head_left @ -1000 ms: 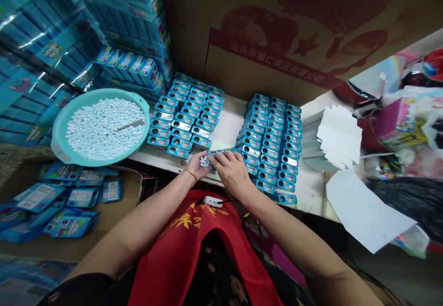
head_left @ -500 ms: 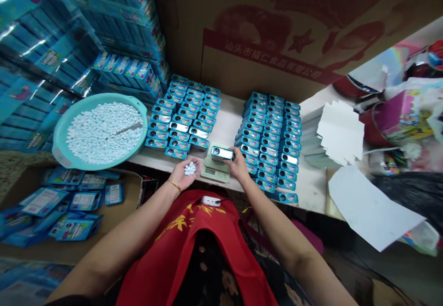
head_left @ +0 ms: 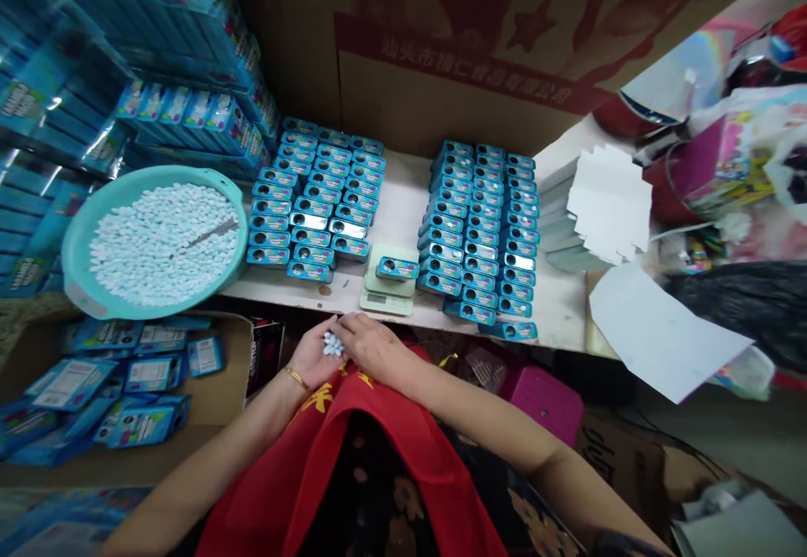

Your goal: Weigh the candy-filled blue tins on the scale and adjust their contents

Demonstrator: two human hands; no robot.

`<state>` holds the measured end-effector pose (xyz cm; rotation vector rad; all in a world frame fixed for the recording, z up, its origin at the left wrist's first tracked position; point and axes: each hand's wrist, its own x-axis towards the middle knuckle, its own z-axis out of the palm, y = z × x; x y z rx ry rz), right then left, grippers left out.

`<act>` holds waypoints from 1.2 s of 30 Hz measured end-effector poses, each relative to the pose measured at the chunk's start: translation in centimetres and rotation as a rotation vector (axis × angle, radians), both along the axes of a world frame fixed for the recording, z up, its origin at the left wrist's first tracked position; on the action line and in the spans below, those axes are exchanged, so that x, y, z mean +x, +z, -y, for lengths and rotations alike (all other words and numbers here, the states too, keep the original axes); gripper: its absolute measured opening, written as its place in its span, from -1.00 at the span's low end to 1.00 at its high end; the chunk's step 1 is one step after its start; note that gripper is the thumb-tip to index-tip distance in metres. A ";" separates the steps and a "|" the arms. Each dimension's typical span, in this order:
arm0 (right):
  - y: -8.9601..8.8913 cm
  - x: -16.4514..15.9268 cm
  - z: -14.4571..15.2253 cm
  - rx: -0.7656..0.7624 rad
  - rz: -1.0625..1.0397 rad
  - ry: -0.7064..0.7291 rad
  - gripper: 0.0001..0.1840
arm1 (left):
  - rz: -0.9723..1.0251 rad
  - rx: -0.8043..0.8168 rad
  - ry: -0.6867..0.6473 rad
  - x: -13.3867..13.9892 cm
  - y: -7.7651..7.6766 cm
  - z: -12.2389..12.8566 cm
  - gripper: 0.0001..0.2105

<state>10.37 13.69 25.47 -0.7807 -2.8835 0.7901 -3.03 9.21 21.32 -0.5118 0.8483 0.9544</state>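
My left hand [head_left: 313, 357] is cupped, palm up, around a small heap of pale blue-white candies [head_left: 332, 344]. My right hand [head_left: 371, 347] reaches over that palm, its fingers bent together against the candies. What its fingertips pinch, if anything, is hidden. Just beyond both hands, a blue tin [head_left: 398, 268] with a dark round mark stands on a pale green scale [head_left: 387, 299]. Neither hand touches the tin.
Rows of similar tins stand left [head_left: 308, 238] and right [head_left: 479, 238] of the scale. A turquoise basin [head_left: 76, 267] holds many candies and a metal tool. Below it, a cardboard box [head_left: 220, 389] contains blue packs. White cards [head_left: 610, 204] are stacked at right; a large carton [head_left: 403, 103] closes off the back.
My right hand has let go of the tin, which now rests on the scale, and has moved to the candies in my left palm. My left hand has drawn down toward my body.
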 end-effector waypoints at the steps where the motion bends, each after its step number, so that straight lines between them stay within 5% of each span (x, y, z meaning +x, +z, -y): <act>1: -0.1 -0.4 0.3 0.013 0.024 0.017 -0.66 | 0.000 -0.013 -0.003 -0.1 0.0 0.2 -0.82; 17: -1.6 -0.5 0.6 0.015 0.013 0.050 -0.88 | -0.010 -0.046 -0.051 -0.2 0.6 0.8 -0.80; 24: -2.0 1.4 -1.4 -0.221 -0.309 -0.266 -0.82 | 0.025 0.026 -0.004 -0.2 -0.1 0.1 -0.84; 29: -1.9 3.6 -6.6 -0.166 -0.406 -0.566 -0.83 | 0.019 0.074 -0.030 -0.3 -0.2 -0.3 -0.77; 36: -4.3 4.4 -10.1 -0.081 -0.315 -0.586 -0.74 | 0.009 0.073 -0.005 -0.4 -0.3 -0.2 -0.78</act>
